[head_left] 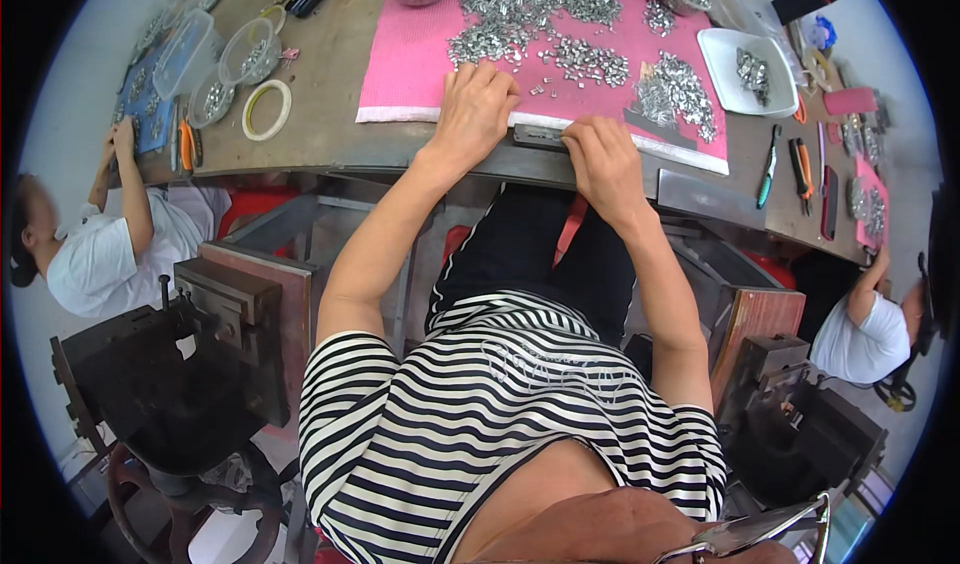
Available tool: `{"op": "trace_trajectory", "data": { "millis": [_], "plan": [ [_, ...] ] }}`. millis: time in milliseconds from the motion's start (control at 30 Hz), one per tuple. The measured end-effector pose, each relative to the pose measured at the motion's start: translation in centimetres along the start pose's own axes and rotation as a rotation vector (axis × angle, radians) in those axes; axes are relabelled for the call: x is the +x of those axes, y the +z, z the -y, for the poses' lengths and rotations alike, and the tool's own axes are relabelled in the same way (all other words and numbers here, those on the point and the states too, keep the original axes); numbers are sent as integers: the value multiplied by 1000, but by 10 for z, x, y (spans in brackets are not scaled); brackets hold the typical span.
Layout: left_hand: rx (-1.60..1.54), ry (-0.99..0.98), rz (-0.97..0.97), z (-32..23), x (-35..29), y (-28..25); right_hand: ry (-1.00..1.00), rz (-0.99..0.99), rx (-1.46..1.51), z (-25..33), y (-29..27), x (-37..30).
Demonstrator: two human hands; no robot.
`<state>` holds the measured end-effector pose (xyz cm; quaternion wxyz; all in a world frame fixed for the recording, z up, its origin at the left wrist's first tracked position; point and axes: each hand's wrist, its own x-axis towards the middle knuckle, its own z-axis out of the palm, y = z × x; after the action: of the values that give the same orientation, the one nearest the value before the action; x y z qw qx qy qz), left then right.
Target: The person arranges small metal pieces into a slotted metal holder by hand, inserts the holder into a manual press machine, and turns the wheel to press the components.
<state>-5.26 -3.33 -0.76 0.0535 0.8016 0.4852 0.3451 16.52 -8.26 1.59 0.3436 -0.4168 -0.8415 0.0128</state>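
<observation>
A dark grey metal bar lies along the near edge of the table, against the white border of a pink cloth. My right hand has its fingers curled together at the bar's right end, with thumb and fingertips on it. My left hand reaches over the cloth's near edge, fingers bent down by the loose small silver metal pieces. Its fingertips are pressed close together, and whatever they pinch is hidden. More small metal pieces are heaped farther back and to the right.
A white tray with metal parts stands at the right, near a toothbrush and orange-handled pliers. At left are a tape roll, clear tubs and another tool. Co-workers sit on both sides, beside dark presses.
</observation>
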Motion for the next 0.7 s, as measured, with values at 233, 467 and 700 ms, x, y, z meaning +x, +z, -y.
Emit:
{"op": "trace_trajectory", "data": {
  "millis": [233, 467, 700],
  "plan": [
    [-443, -140, 28, -14, -7, -9, 184, 277, 174, -18, -13, 27],
    [-549, -95, 40, -46, -14, 1, 145, 209, 39, -47, 26, 51],
    [-549, -40, 1, -45, -21, 12, 32, 59, -77, -44, 14, 42]
  ]
}}
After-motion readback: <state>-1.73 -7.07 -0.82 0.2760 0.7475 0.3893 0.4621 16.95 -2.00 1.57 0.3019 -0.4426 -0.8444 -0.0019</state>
